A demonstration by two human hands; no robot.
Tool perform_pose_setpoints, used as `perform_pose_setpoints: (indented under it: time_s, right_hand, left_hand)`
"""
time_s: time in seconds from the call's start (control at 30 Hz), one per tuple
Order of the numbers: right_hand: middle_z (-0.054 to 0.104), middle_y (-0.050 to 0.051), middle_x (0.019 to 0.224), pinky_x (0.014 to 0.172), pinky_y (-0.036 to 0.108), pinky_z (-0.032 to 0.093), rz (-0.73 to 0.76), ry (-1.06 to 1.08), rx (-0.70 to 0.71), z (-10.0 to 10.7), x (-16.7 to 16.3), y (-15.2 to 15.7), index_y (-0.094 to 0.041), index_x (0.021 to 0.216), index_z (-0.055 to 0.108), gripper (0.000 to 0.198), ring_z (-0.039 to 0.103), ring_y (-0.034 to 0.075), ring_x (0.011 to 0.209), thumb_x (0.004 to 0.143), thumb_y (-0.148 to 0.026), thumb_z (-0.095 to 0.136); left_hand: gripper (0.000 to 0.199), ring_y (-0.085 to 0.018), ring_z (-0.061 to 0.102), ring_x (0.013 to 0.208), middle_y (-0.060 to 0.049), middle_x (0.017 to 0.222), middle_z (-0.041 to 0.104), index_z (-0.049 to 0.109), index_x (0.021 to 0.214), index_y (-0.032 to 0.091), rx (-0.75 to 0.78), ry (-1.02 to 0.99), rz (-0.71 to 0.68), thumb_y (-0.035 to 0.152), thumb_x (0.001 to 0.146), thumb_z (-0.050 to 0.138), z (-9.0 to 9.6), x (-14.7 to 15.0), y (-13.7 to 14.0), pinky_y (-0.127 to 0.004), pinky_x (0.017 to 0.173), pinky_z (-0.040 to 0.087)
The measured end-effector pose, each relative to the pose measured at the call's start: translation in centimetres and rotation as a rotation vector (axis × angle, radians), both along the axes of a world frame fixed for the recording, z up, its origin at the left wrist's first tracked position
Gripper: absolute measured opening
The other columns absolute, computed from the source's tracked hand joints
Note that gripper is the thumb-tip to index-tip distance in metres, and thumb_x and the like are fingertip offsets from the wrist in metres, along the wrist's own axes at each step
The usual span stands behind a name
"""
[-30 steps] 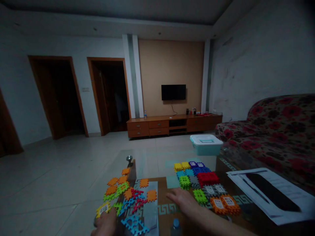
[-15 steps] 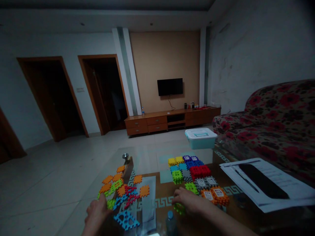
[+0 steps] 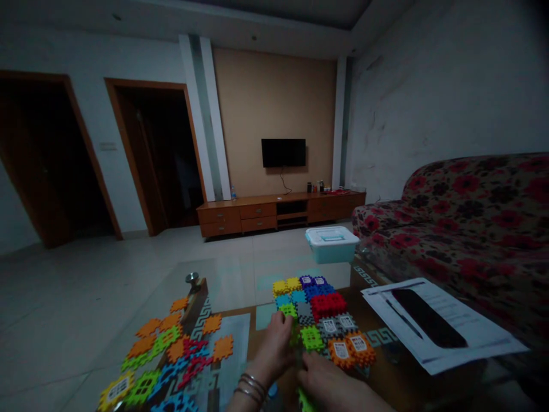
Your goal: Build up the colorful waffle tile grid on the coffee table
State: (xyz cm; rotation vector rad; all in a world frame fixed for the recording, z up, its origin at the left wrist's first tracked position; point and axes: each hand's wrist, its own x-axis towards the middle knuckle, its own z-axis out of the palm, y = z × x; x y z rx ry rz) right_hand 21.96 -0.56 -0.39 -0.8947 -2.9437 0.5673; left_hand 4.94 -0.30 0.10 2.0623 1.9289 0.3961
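My left hand point(image 3: 278, 349), with bracelets on its wrist, is closed over the table's middle. A green interlocking tile point(image 3: 294, 331) shows at its fingertips. Close by on the right, my right hand point(image 3: 326, 380) curls its fingers round another green tile point(image 3: 305, 401), mostly hidden beneath the hand. Just beyond both hands are stacks of toothed tiles: green point(image 3: 311, 338), grey point(image 3: 305, 312), red point(image 3: 328, 305), light blue point(image 3: 299, 296), yellow point(image 3: 286, 285), dark blue point(image 3: 319, 290) and orange point(image 3: 358, 348).
Loose orange tiles point(image 3: 150, 328), red and blue openwork tiles point(image 3: 197, 357) and a yellow tile point(image 3: 116, 390) lie on the left of the glass table point(image 3: 240, 273). A bottle's blue cap point(image 3: 273, 391) shows near my left wrist. Papers point(image 3: 467, 349) with a pen and black case lie right; a lidded box point(image 3: 332, 246) stands beyond.
My left hand has moved right, from the loose tiles to beside my right hand, with a green tile at its fingers. My right hand has drawn slightly nearer. The view has shifted right.
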Motion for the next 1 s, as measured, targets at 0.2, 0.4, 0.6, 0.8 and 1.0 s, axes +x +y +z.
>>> perform_pose_setpoints:
  time_s: [0.2, 0.4, 0.6, 0.8, 1.0]
  right_hand:
    - [0.064, 0.021, 0.125, 0.097, 0.042, 0.050, -0.004, -0.177, -0.016, 1.2, 1.3, 0.5, -0.013, 0.116, 0.066, 0.041, 0.061, 0.033, 0.113, 0.080, -0.008, 0.047]
    - [0.065, 0.020, 0.121, 0.092, 0.044, 0.051, 0.034, -0.148, 0.056, 0.4, 1.6, 0.6, -0.016, 0.114, 0.066, 0.038, 0.062, 0.034, 0.108, 0.081, -0.012, 0.047]
    - [0.064, 0.024, 0.122, 0.095, 0.049, 0.049, 0.046, -0.090, 0.050, -0.8, 1.5, 0.8, -0.013, 0.112, 0.065, 0.037, 0.061, 0.038, 0.110, 0.077, -0.011, 0.053]
    - [0.057, 0.018, 0.130, 0.100, 0.042, 0.045, -0.069, -0.033, -0.016, 0.1, 2.7, 1.3, -0.018, 0.123, 0.057, 0.059, 0.055, 0.033, 0.118, 0.065, -0.009, 0.063]
    - [0.054, 0.017, 0.130, 0.101, 0.039, 0.041, -0.230, 0.000, 0.164, 1.0, 1.2, 4.6, -0.017, 0.138, 0.048, 0.080, 0.051, 0.030, 0.123, 0.061, 0.004, 0.053]
  left_hand:
    - [0.046, -0.024, 0.044, 0.111, -0.010, 0.120, 0.048, 0.052, 0.106, 0.017, -0.028, 0.054, -0.124, 0.004, 0.062, 0.057, -0.9, 3.0, 2.4, -0.033, 0.093, 0.039]
    - [0.048, -0.024, 0.046, 0.109, -0.011, 0.121, 0.049, 0.054, 0.110, 0.016, -0.026, 0.049, -0.233, 0.007, 0.063, 0.058, -1.4, 3.3, 3.4, -0.034, 0.094, 0.040]
    - [0.051, -0.023, 0.046, 0.112, -0.006, 0.124, 0.051, 0.054, 0.118, 0.022, -0.033, -0.021, -0.299, 0.012, 0.069, 0.057, -1.4, 3.3, 3.3, -0.035, 0.099, 0.039]
    - [0.065, -0.021, 0.044, 0.122, -0.007, 0.133, 0.049, 0.050, 0.128, 0.021, 0.125, -0.018, -0.130, -0.002, 0.068, 0.043, -0.9, 1.3, 2.9, -0.034, 0.107, 0.036]
    - [0.073, -0.022, 0.041, 0.130, -0.007, 0.139, 0.046, 0.046, 0.134, 0.024, 0.189, 0.006, -0.005, -0.005, 0.066, 0.042, -0.9, -1.7, 1.2, -0.038, 0.111, 0.035]
